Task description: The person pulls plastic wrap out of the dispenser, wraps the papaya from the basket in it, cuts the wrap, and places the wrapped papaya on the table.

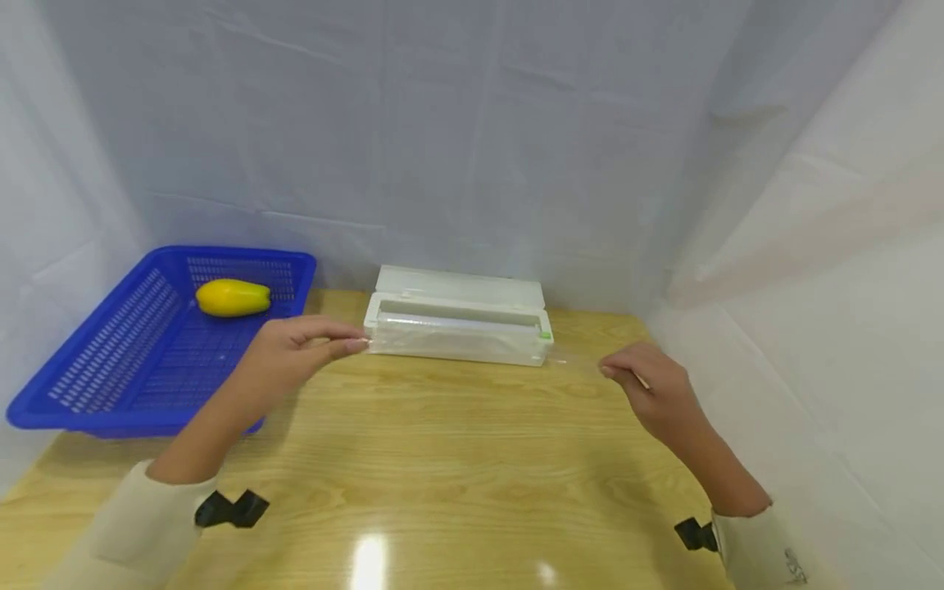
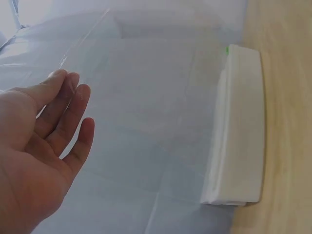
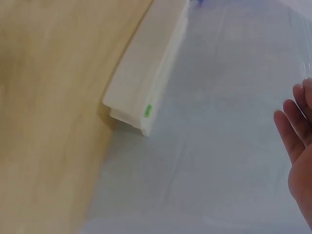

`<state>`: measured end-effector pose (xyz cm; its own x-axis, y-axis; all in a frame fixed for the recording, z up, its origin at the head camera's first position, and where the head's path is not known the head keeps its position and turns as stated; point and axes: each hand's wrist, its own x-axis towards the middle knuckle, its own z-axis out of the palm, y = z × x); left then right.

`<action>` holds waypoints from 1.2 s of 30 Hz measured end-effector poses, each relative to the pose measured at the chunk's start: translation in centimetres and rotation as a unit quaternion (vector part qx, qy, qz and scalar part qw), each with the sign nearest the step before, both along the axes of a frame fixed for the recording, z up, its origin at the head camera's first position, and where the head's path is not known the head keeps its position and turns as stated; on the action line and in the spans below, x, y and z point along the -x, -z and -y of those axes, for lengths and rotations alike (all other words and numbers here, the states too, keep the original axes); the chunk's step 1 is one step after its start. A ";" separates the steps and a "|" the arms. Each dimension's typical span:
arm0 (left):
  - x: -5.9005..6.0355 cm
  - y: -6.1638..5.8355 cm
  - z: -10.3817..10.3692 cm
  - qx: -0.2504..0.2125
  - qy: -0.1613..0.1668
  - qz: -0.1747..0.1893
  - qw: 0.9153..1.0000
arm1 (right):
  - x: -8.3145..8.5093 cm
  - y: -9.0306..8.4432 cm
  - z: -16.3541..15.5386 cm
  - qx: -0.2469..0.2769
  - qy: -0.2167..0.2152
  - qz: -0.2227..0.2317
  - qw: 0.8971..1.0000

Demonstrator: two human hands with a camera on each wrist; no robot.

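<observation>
A thin sheet of clear cling film [image 2: 85, 36] stretches between my two hands, its edge showing only as faint glints. My left hand [image 1: 295, 352] pinches one end between thumb and index finger, near the left end of a white cling film dispenser box [image 1: 457, 345]. Off to the right of the box, my right hand [image 1: 652, 389] pinches the other end, mostly cut off in the right wrist view. The box lies with its lid [image 1: 459, 287] raised at the back. Inside is a film roll [image 1: 457, 324], and a green slider [image 1: 546, 335] sits at the right end.
At the left stands a blue plastic basket [image 1: 158, 422] holding a yellow fruit with a greenish end [image 1: 232, 297], like a papaya. Beneath everything is a wood-grain table [image 1: 442, 459]. Pale sheeting [image 1: 457, 147] hangs behind and along both sides.
</observation>
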<state>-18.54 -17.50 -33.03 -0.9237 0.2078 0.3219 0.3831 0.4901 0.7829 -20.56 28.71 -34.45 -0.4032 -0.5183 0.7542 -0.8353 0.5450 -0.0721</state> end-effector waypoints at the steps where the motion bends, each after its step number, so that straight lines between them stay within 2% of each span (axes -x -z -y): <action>1: -0.5 0.6 0.0 0.005 0.002 -0.001 1.000 | -0.4 0.5 -0.1 0.003 -0.009 0.009 1.000; 5: -2.4 3.1 0.1 0.018 0.006 0.021 1.000 | -2.0 2.9 -0.5 0.020 -0.049 0.075 0.996; 7: -3.3 4.4 0.1 0.016 0.010 0.033 0.999 | -2.7 4.1 -0.7 0.022 -0.055 0.115 0.992; 13: -4.9 7.9 -0.1 0.027 0.022 0.063 0.997 | -4.6 7.4 -0.9 0.015 -0.035 0.201 0.979; 16: -5.3 9.5 -0.2 0.045 0.016 0.093 0.994 | -5.2 8.8 -0.8 0.014 -0.024 0.226 0.974; 20: -5.8 11.6 -0.3 0.063 0.018 0.130 0.989 | -5.6 10.8 -0.6 0.005 -0.016 0.221 0.975; 23: -6.0 12.9 -0.3 0.069 0.043 0.133 0.988 | -5.6 12.3 -0.6 -0.004 -0.018 0.207 0.978; 28: -6.2 14.1 -0.2 0.068 0.083 0.121 0.987 | -5.8 14.1 -0.4 -0.030 -0.011 0.206 0.978; 32: -6.2 14.7 -0.2 0.095 0.098 0.068 0.988 | -5.8 14.9 -0.1 -0.060 -0.003 0.211 0.976; 36: -5.8 15.2 -0.4 0.134 0.111 0.009 0.985 | -5.8 15.5 0.2 -0.091 -0.007 0.206 0.974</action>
